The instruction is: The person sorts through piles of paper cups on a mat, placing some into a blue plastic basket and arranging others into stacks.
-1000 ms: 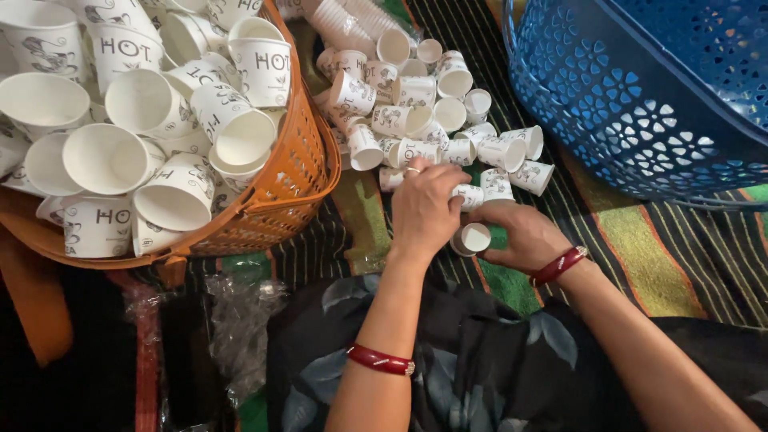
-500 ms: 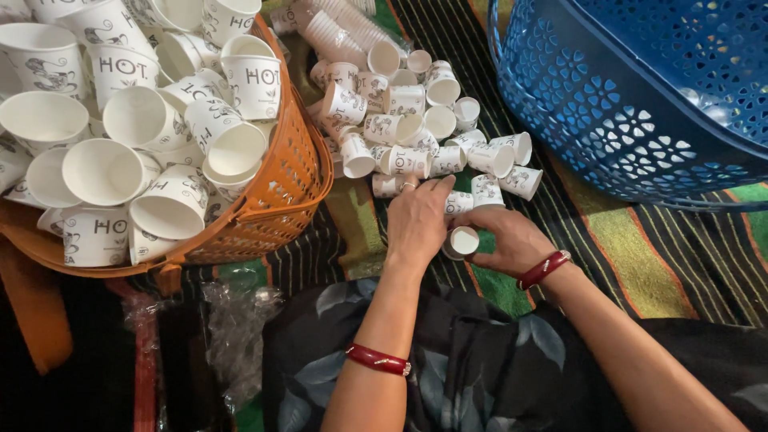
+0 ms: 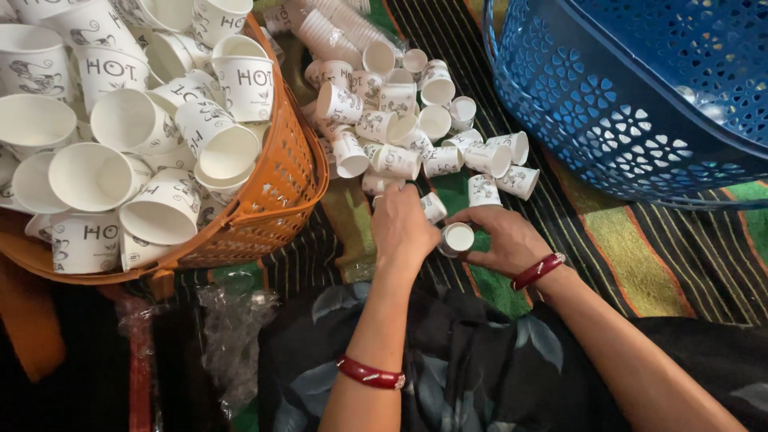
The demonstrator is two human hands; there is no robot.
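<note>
My right hand [image 3: 504,240] grips a small white paper cup [image 3: 458,238], its open mouth turned toward me. My left hand [image 3: 402,228] rests beside it, fingers curled over another small cup [image 3: 433,206] at the near edge of a pile of small printed paper cups [image 3: 400,132] lying on the striped mat. Both wrists wear red bangles. What sits under the left palm is hidden.
An orange basket [image 3: 280,200] heaped with larger white printed cups stands at the left. A blue perforated plastic basket [image 3: 640,112] fills the upper right. A stack of nested cups in a plastic sleeve [image 3: 336,28] lies behind the pile. Crumpled clear plastic [image 3: 232,320] lies near my lap.
Both hands have stayed at the near edge of the pile; the cup in my right hand has turned so its mouth faces me more squarely.
</note>
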